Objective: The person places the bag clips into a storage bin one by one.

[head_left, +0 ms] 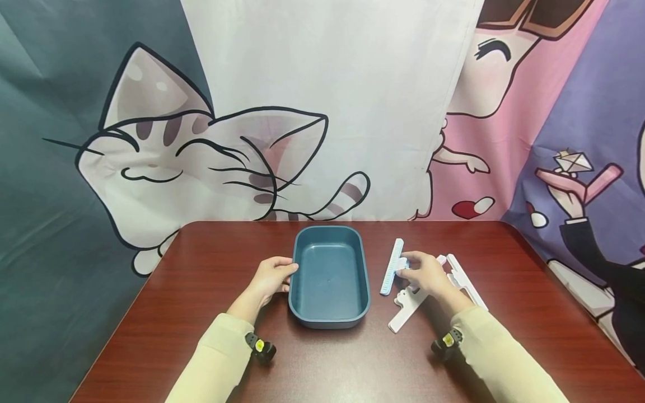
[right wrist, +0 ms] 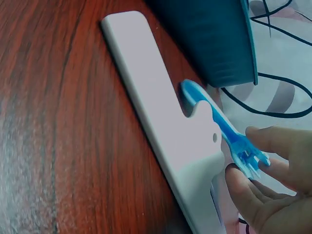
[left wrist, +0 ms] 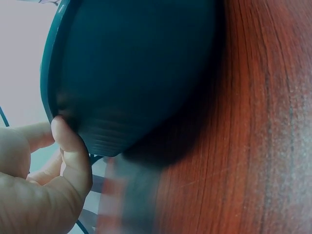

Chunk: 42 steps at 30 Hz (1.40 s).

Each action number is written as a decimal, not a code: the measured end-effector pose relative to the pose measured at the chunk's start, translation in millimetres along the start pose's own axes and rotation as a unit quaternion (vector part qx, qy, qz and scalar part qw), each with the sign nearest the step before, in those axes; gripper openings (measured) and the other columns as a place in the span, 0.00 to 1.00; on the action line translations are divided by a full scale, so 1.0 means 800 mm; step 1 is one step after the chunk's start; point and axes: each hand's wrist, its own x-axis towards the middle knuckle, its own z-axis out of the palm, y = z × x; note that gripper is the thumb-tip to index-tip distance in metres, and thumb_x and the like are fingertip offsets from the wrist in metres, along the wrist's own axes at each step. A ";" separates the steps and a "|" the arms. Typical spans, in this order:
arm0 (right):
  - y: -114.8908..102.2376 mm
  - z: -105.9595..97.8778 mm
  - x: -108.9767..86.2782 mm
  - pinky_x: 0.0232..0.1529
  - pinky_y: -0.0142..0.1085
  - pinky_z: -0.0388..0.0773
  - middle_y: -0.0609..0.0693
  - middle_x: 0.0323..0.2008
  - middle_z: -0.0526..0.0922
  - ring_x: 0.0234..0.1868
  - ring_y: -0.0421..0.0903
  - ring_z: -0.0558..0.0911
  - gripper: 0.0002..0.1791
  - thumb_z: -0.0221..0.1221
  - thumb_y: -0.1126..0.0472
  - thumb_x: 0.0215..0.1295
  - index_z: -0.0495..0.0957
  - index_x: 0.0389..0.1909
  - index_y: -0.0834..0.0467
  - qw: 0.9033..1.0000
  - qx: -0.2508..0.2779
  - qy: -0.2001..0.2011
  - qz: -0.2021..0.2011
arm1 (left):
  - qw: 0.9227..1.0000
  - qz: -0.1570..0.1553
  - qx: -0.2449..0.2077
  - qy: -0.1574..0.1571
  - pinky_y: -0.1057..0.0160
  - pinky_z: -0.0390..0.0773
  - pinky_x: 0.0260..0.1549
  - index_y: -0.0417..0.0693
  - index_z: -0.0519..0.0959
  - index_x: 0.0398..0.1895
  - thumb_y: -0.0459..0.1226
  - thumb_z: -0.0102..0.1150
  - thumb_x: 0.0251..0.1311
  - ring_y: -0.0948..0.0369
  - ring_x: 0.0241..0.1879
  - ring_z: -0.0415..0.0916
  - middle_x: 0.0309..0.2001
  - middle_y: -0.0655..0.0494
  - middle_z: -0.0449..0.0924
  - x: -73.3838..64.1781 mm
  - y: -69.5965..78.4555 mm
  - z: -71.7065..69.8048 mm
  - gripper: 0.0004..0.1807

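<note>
Left of centre on the table, my left hand point(head_left: 269, 279) holds the left rim of a dark blue plastic bin point(head_left: 329, 288). The left wrist view shows the thumb and fingers pinching the bin's wall point(left wrist: 131, 73). The bin's inside is bare. To its right, my right hand point(head_left: 424, 274) pinches the handle of a light blue bag clip point(head_left: 390, 274). Thumb and fingertips lie around the handle of this blue clip point(right wrist: 234, 139) in the right wrist view. Under and beside that hand lies a white clip point(head_left: 407, 313), partly hidden by it in the head view.
Another white clip point(head_left: 468, 286) lies right of the right hand. The red-brown wooden table point(head_left: 211, 252) ends at the back against a cloth point(head_left: 383, 101) printed with cartoon figures. In the right wrist view the white clip point(right wrist: 146, 87) lies flat on the wood.
</note>
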 end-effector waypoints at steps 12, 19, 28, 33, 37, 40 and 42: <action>-0.003 0.001 -0.003 0.40 0.41 0.83 0.75 0.58 0.67 0.42 0.56 0.84 0.30 0.61 0.67 0.59 0.65 0.62 0.71 0.991 0.133 -0.012 0.028 | 1.000 -0.004 -0.008 0.010 0.69 0.76 0.20 0.36 0.72 0.56 0.36 0.59 0.60 0.64 0.23 0.70 0.33 0.48 0.78 0.003 -0.005 0.002 0.21; -0.004 0.002 -0.003 0.44 0.43 0.82 0.74 0.56 0.70 0.44 0.53 0.83 0.28 0.58 0.69 0.61 0.64 0.61 0.74 0.979 0.198 -0.025 0.040 | 1.000 -0.006 -0.014 0.014 0.69 0.75 0.19 0.38 0.73 0.55 0.36 0.59 0.60 0.64 0.22 0.70 0.32 0.49 0.78 0.005 -0.007 0.002 0.21; -0.008 0.006 -0.002 0.45 0.40 0.82 0.71 0.55 0.70 0.39 0.45 0.83 0.30 0.57 0.68 0.62 0.61 0.63 0.74 0.963 0.257 -0.042 0.066 | 1.000 -0.008 -0.015 0.020 0.69 0.76 0.19 0.38 0.74 0.54 0.35 0.59 0.59 0.64 0.23 0.71 0.34 0.47 0.79 0.007 -0.009 0.002 0.20; -0.009 0.006 -0.002 0.45 0.38 0.82 0.70 0.54 0.70 0.39 0.43 0.83 0.32 0.56 0.68 0.63 0.58 0.65 0.74 0.956 0.280 -0.051 0.070 | 1.000 -0.005 -0.008 0.014 0.69 0.78 0.20 0.38 0.75 0.54 0.33 0.58 0.58 0.63 0.23 0.72 0.36 0.46 0.79 0.007 -0.009 -0.001 0.19; -0.010 0.006 -0.003 0.46 0.38 0.81 0.70 0.54 0.71 0.39 0.41 0.83 0.32 0.56 0.68 0.64 0.57 0.67 0.71 0.950 0.297 -0.059 0.083 | 1.000 -0.005 -0.006 0.011 0.69 0.78 0.21 0.37 0.75 0.53 0.32 0.57 0.58 0.63 0.24 0.72 0.35 0.48 0.78 0.008 -0.008 -0.001 0.19; -0.011 0.006 -0.003 0.47 0.38 0.81 0.71 0.56 0.70 0.41 0.41 0.83 0.33 0.55 0.67 0.65 0.56 0.68 0.70 0.946 0.305 -0.066 0.091 | 1.000 -0.004 -0.007 0.011 0.69 0.78 0.21 0.37 0.75 0.53 0.32 0.57 0.58 0.63 0.25 0.71 0.34 0.51 0.77 0.007 -0.007 -0.001 0.19; -0.012 0.006 -0.003 0.48 0.37 0.81 0.71 0.57 0.69 0.41 0.41 0.83 0.33 0.55 0.66 0.65 0.55 0.68 0.69 0.943 0.313 -0.067 0.095 | 1.000 -0.004 -0.006 0.011 0.69 0.78 0.21 0.38 0.74 0.54 0.32 0.57 0.58 0.63 0.25 0.71 0.33 0.51 0.76 0.007 -0.007 0.000 0.19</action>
